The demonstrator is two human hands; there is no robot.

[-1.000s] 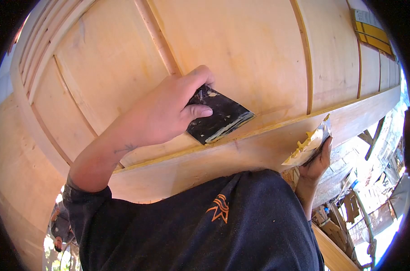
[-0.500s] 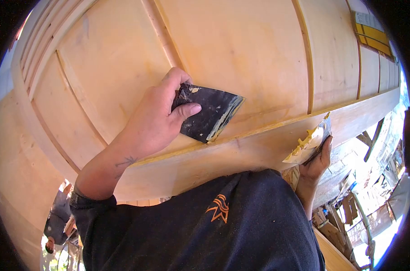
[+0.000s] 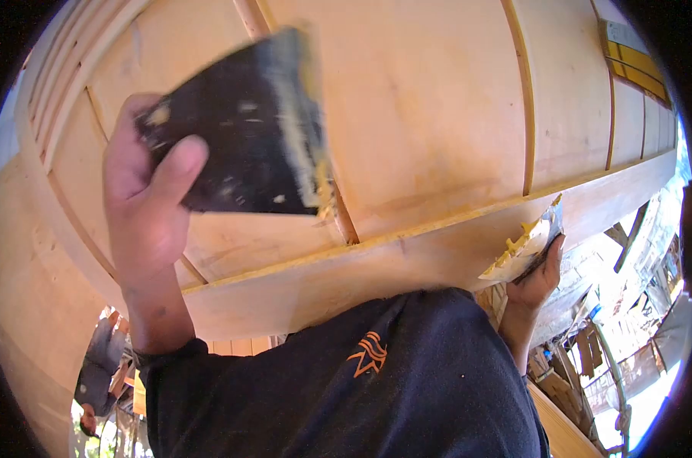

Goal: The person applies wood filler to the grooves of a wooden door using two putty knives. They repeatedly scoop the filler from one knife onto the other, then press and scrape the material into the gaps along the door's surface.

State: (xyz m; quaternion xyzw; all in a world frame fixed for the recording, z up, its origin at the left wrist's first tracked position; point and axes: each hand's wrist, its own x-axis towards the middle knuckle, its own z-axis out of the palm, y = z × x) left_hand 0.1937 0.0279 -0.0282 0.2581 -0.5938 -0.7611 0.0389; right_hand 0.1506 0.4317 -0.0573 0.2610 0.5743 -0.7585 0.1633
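Black, putty-flecked scraper [image 3: 243,130], blurred, pinched between thumb and fingers of left hand [image 3: 144,206] before the wooden panel [image 3: 430,107]; farther right, at the panel's lower edge, putty-smeared board [image 3: 523,248] gripped by right hand [image 3: 540,278].

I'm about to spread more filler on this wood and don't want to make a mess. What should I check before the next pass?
1. Left hand grip on the black scraper: ok, thumb pressed across the blade face.
2. Filler on the scraper's working edge: ok, a yellowish smear runs along it.
3. Right hand supporting the putty board: ok, held from beneath.
4. Yellow filler left on the board: ok, some shows.
5. Scraper touching the wood panel: cannot tell, the blade is blurred.
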